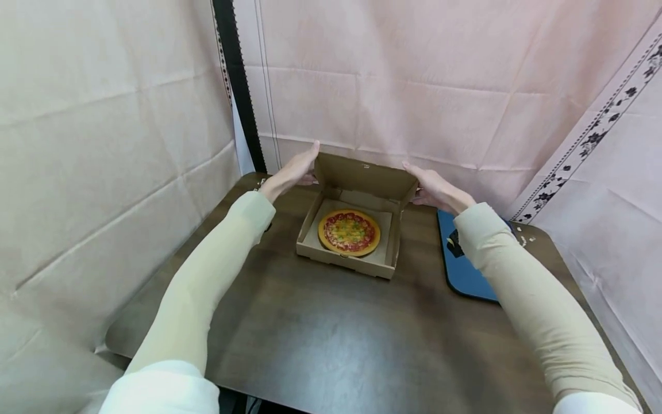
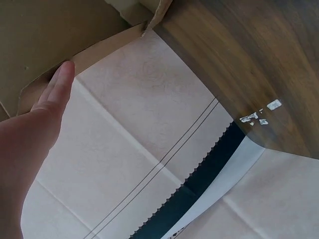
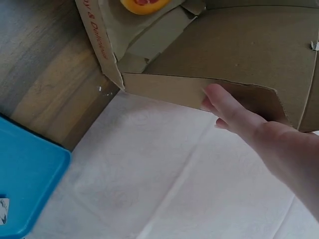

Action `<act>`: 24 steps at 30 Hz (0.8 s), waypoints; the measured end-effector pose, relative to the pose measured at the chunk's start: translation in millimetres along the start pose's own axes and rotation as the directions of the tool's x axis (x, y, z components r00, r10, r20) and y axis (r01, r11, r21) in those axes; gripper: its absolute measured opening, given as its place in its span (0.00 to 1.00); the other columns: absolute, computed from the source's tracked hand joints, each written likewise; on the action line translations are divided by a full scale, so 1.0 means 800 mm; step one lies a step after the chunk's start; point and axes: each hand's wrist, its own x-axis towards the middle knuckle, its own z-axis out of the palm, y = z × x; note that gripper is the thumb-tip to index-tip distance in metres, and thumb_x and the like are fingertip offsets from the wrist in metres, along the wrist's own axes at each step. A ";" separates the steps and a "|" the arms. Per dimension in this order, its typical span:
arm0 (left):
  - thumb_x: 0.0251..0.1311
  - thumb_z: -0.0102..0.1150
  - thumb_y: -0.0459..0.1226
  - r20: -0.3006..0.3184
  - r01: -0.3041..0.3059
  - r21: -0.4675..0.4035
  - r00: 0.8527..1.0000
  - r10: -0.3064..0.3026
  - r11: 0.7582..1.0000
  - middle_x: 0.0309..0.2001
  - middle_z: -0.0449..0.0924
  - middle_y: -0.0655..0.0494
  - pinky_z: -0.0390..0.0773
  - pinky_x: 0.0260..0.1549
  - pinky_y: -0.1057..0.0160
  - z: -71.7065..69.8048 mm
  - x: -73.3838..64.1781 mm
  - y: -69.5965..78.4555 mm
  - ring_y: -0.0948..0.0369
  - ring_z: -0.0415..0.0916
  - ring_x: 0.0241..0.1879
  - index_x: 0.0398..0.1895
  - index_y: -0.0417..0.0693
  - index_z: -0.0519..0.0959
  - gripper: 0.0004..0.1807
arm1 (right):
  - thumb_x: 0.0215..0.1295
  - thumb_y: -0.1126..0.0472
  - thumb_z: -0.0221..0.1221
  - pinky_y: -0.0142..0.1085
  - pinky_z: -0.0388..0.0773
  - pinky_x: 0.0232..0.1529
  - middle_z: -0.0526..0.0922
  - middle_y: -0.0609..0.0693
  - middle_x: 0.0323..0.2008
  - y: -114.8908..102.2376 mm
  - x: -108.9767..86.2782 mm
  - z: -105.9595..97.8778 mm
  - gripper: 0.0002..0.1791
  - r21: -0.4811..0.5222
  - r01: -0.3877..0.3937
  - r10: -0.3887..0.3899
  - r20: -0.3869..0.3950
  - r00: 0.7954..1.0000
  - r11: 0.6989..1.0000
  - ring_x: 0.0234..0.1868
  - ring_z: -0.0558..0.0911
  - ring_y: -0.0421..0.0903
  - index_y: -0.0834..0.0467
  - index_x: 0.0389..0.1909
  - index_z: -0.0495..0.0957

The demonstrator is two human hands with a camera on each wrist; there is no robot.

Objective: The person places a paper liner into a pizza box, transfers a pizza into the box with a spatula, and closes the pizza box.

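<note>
An open cardboard pizza box point(image 1: 343, 261) stands on the table with its lid point(image 1: 364, 175) raised at the back. Inside lies a round pizza point(image 1: 349, 232) with a yellow crust and red, yellow and green topping, on a pale paper liner point(image 1: 313, 238). My left hand point(image 1: 297, 168) touches the left side of the lid, its fingers fairly straight along the side flap point(image 2: 102, 52). On the opposite side, my right hand point(image 1: 434, 188) rests extended fingers against the lid's right flap point(image 3: 169, 91). The wrist views show little of the fingers beyond the flaps.
To the right of the box lies a blue tray point(image 1: 468, 275), partly covered by my right forearm. Pale fabric hangs point(image 1: 429, 75) close behind the brown table point(image 1: 320, 328) and along its sides. White scraps point(image 2: 259, 117) are stuck near the table's back left corner.
</note>
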 end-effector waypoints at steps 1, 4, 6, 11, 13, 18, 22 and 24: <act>0.63 0.23 0.70 -0.004 -0.008 -0.009 1.000 0.008 1.000 0.78 0.41 0.50 0.70 0.64 0.51 0.001 -0.001 -0.003 0.39 0.64 0.67 0.78 0.61 0.42 0.44 | 0.70 0.33 0.39 0.57 0.51 0.73 0.25 0.65 0.75 0.002 0.000 0.001 0.49 0.001 0.009 -0.009 0.004 1.000 1.000 0.74 0.44 0.70 0.55 0.76 0.27; 0.63 0.25 0.70 -0.006 -0.022 -0.034 1.000 0.022 0.999 0.78 0.41 0.51 0.70 0.65 0.52 0.004 -0.002 -0.007 0.39 0.63 0.68 0.78 0.59 0.42 0.45 | 0.71 0.35 0.40 0.56 0.51 0.74 0.30 0.64 0.76 0.005 0.001 0.003 0.47 0.008 0.028 -0.028 0.010 1.000 1.000 0.75 0.45 0.68 0.55 0.77 0.29; 0.63 0.26 0.70 -0.008 -0.029 -0.041 1.000 0.028 0.999 0.78 0.42 0.49 0.69 0.65 0.52 0.005 -0.003 -0.009 0.39 0.62 0.68 0.78 0.58 0.43 0.46 | 0.72 0.37 0.39 0.55 0.50 0.74 0.34 0.65 0.76 0.007 0.002 0.002 0.45 0.017 0.039 -0.039 0.020 0.999 0.999 0.75 0.46 0.67 0.56 0.77 0.31; 0.64 0.26 0.70 -0.001 -0.035 -0.048 0.999 0.035 0.998 0.78 0.43 0.45 0.66 0.67 0.51 0.006 -0.004 -0.010 0.39 0.61 0.69 0.78 0.56 0.42 0.46 | 0.73 0.38 0.40 0.55 0.50 0.74 0.41 0.66 0.76 0.008 0.003 0.002 0.44 0.026 0.063 -0.064 0.030 0.997 0.998 0.75 0.48 0.66 0.58 0.77 0.33; 0.64 0.27 0.70 0.005 -0.033 -0.059 0.999 0.033 0.998 0.78 0.43 0.44 0.66 0.67 0.51 0.006 -0.005 -0.010 0.39 0.61 0.69 0.78 0.56 0.41 0.46 | 0.73 0.38 0.40 0.55 0.50 0.74 0.42 0.66 0.76 0.008 0.002 0.002 0.45 0.026 0.074 -0.075 0.033 0.997 0.997 0.75 0.48 0.66 0.58 0.77 0.34; 0.66 0.29 0.67 0.018 -0.027 -0.085 0.999 0.029 0.996 0.77 0.44 0.44 0.65 0.68 0.51 0.008 -0.008 -0.009 0.39 0.62 0.69 0.78 0.55 0.41 0.44 | 0.74 0.40 0.40 0.55 0.49 0.75 0.43 0.65 0.76 0.012 0.002 -0.002 0.43 0.024 0.089 -0.090 0.035 0.995 0.996 0.75 0.48 0.65 0.59 0.77 0.34; 0.67 0.30 0.66 0.024 -0.028 -0.091 0.999 0.030 0.995 0.77 0.46 0.43 0.65 0.68 0.51 0.011 -0.008 -0.007 0.39 0.61 0.69 0.78 0.55 0.42 0.43 | 0.74 0.41 0.41 0.54 0.50 0.75 0.43 0.64 0.76 0.015 0.002 -0.007 0.43 0.052 0.090 -0.092 0.036 0.995 0.995 0.76 0.48 0.64 0.58 0.77 0.34; 0.67 0.29 0.67 0.027 -0.029 -0.083 0.999 0.031 0.996 0.77 0.47 0.43 0.65 0.68 0.52 0.012 -0.007 -0.005 0.40 0.62 0.69 0.78 0.55 0.42 0.43 | 0.74 0.41 0.41 0.53 0.49 0.75 0.42 0.64 0.76 0.014 0.002 -0.009 0.43 0.083 0.087 -0.090 0.038 0.995 0.993 0.76 0.48 0.64 0.57 0.77 0.33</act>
